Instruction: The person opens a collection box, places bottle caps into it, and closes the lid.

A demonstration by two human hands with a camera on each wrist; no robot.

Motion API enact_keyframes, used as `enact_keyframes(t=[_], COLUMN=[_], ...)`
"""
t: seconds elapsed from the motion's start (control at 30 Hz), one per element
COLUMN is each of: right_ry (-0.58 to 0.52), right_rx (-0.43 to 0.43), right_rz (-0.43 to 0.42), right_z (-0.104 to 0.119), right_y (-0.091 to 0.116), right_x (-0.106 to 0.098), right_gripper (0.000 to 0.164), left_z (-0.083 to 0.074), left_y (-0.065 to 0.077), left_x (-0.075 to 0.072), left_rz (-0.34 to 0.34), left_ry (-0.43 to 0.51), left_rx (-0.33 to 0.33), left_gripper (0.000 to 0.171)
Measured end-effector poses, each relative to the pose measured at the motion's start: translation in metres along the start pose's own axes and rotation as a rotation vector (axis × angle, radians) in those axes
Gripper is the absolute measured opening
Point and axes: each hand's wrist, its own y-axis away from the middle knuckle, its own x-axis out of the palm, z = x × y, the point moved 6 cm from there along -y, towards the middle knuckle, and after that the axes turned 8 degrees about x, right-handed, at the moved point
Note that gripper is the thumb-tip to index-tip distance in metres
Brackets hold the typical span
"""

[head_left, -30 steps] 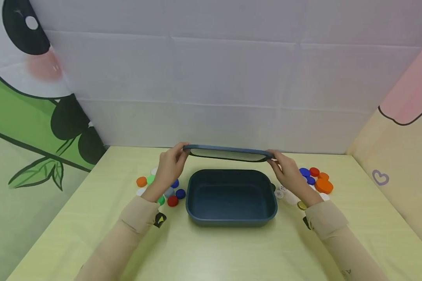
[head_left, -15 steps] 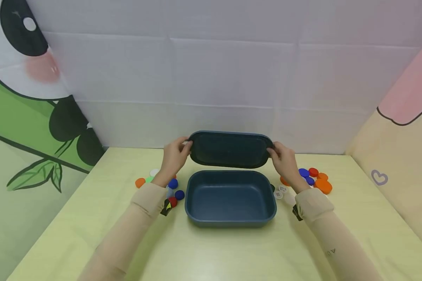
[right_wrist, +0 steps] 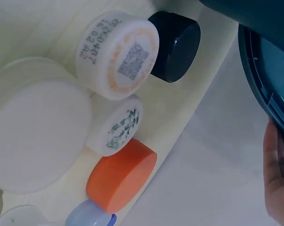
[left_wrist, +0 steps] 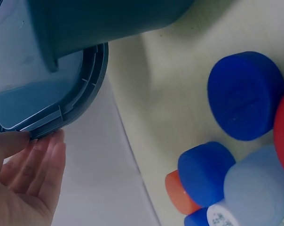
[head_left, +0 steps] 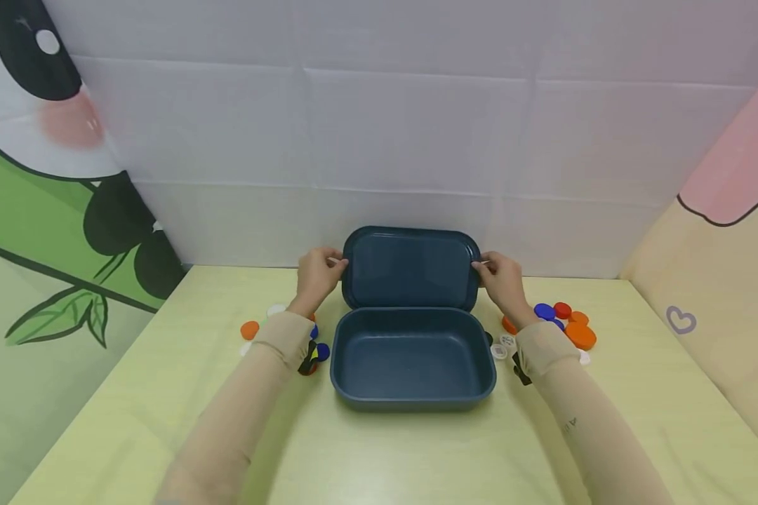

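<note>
A dark blue lid (head_left: 410,268) stands tilted up behind a dark blue rectangular box (head_left: 413,361), its ridged underside facing me. My left hand (head_left: 318,277) pinches the lid's left edge; in the left wrist view the thumb lies on the near side of the rim and the fingers behind it. My right hand (head_left: 504,282) pinches the right edge between thumb and fingers. In the head view the lid's lower edge meets the box's back rim. The box is open on top, with nothing inside.
Bottle caps lie on both sides of the box, among them a blue cap (left_wrist: 245,94) on the left and an orange cap (right_wrist: 122,175) and a black cap (right_wrist: 176,46) on the right. A pale wall sheet (head_left: 404,126) rises behind the table (head_left: 404,456).
Both hands have tipped the lid from nearly edge-on to steeply upright, its underside turning toward me. It has come down close behind the box, which stays in place.
</note>
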Motion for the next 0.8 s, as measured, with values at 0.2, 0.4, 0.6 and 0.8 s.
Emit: enact_keyframes(t=[0.2,0.4,0.6,0.8], right_ry=[0.043,-0.003,-0.056,0.031], right_rx=[0.086,0.193,0.268,0.262], right_rz=[0.047,0.142,0.216,0.451], right_z=[-0.007,-0.016,-0.022,-0.025], right_y=[-0.008,-0.011,-0.012,-0.007], right_x=[0.007,0.017,0.024,0.039], right_gripper=[0.022,0.031,0.035,0.048], left_z=[0.006,0.012,0.02,0.028], left_y=[-0.002,-0.005,-0.005,-0.002], left_x=[0.01,0.019,0.026,0.035], left_rz=[0.025,0.054,0.094,0.197], left_ry=[-0.021,-0.05,-0.079,-0.07], left_rx=[-0.061,-0.116,-0.163,-0.236], left_gripper=[0.022,0.022,0.019,0.04])
